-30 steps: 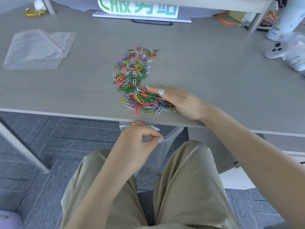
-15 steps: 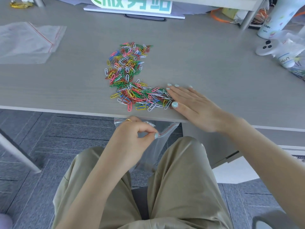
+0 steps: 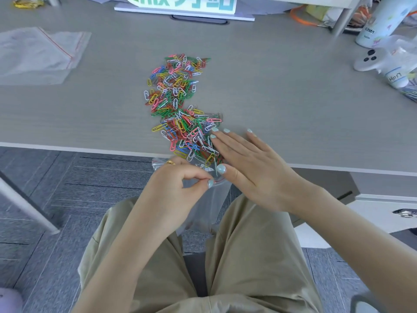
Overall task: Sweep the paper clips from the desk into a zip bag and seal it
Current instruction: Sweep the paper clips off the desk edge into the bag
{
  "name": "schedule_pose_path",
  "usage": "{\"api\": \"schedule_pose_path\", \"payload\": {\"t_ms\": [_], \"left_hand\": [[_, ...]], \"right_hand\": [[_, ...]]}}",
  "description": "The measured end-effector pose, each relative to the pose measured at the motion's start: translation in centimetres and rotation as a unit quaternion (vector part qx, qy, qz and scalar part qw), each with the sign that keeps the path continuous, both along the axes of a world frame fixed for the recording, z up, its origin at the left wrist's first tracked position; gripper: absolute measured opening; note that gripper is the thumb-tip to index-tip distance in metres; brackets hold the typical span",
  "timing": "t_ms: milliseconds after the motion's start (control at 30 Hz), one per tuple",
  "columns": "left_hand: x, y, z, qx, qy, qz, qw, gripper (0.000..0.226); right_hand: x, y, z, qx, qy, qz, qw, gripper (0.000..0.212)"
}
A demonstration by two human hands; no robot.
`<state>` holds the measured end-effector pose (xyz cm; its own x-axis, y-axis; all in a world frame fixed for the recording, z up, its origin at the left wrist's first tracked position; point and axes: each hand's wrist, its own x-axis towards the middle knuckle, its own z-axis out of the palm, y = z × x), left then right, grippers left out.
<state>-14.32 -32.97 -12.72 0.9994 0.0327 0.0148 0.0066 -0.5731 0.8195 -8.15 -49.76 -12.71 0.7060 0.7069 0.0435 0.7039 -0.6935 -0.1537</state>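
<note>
A heap of small wire paper clips in green, red, yellow, pink, blue and white [image 3: 180,109] lies on the grey wood-grain desk [image 3: 282,91], stretching from mid-desk to the near edge, where a few clips hang over the lip. The right hand [image 3: 252,163] lies flat on the desk at the edge, fingers straight and slightly spread, its index-finger side touching the near end of the heap; the thumb reaches past the edge. The nails are pale blue.

Just below the desk edge, the left hand [image 3: 178,188] pinches the rim of a clear plastic zip bag with a red seal line [image 3: 203,206] between thumb and curled forefinger, and wears a gold ring. The bag hangs down between the knees in beige trousers; its mouth sits directly under the overhanging clips.

A second clear zip bag with a red strip [image 3: 38,55] lies flat at the far left of the desk. At the back stands a white sign with large green and blue characters [image 3: 182,5], cut off by the frame and not readable. At the right, a pale blue bottle [image 3: 379,21] bears the word "kitten", and a white game-style controller [image 3: 374,59] sits beside a small container labelled "Hon", seen upside down.
</note>
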Motion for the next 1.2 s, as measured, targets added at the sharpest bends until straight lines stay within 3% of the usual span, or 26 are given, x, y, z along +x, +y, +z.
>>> {"api": "schedule_pose_path", "payload": {"t_ms": [233, 400, 500, 833, 1033, 1133, 1200], "left_hand": [[-0.2, 0.4, 0.3, -0.008, 0.004, 0.002, 1.0, 0.01], [-0.4, 0.3, 0.2, -0.009, 0.002, -0.002, 1.0, 0.01], [-0.4, 0.4, 0.2, -0.007, -0.002, 0.0, 1.0, 0.01], [-0.4, 1.5, 0.8, -0.02, -0.016, 0.023, 0.999, 0.023], [-0.4, 1.7, 0.7, -0.027, -0.019, 0.023, 0.999, 0.019], [-0.5, 1.9, 0.8, -0.028, -0.02, 0.023, 0.999, 0.017], [-0.5, 2.0, 0.8, -0.027, -0.021, 0.025, 0.999, 0.017]], "right_hand": [[-0.6, 0.3, 0.1, 0.016, 0.005, 0.022, 1.0, 0.074], [4.1, -0.2, 1.0, 0.127, 0.085, -0.066, 0.986, 0.055], [6.5, -0.2, 0.9, 0.104, 0.118, -0.099, 0.983, 0.048], [3.1, 0.4, 0.5, -0.01, 0.061, 0.025, 0.998, 0.064], [0.8, 0.4, 0.2, -0.007, -0.01, 0.069, 0.998, 0.073], [0.6, 0.2, -0.3, -0.003, -0.033, 0.088, 0.996, 0.065], [1.0, 0.2, 0.0, 0.03, -0.004, 0.086, 0.996, 0.059]]}}
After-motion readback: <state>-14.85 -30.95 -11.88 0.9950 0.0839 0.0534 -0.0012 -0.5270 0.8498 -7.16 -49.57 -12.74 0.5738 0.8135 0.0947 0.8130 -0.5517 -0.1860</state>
